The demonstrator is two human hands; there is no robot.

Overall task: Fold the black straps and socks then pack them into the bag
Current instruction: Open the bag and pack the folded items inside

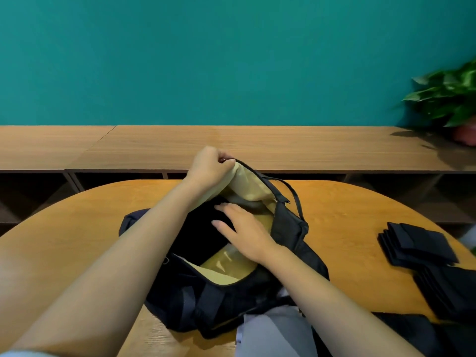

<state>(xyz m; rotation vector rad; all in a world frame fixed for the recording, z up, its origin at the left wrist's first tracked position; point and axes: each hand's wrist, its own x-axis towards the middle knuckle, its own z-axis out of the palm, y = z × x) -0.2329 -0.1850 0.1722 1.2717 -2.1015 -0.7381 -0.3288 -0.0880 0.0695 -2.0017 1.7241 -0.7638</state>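
Left hand (210,166) pinches bag (289,224) rim up; right hand (243,231) flat, pressing black bundle (199,234) inside; folded stack (418,247) on table (347,212) not yet packed.

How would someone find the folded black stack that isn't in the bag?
Start at the round wooden table, with an open bag lined in pale yellow at its middle. Look to the table's right edge: the stack lies there, apart from the bag, flat, square-folded black pieces overlapping like cards.
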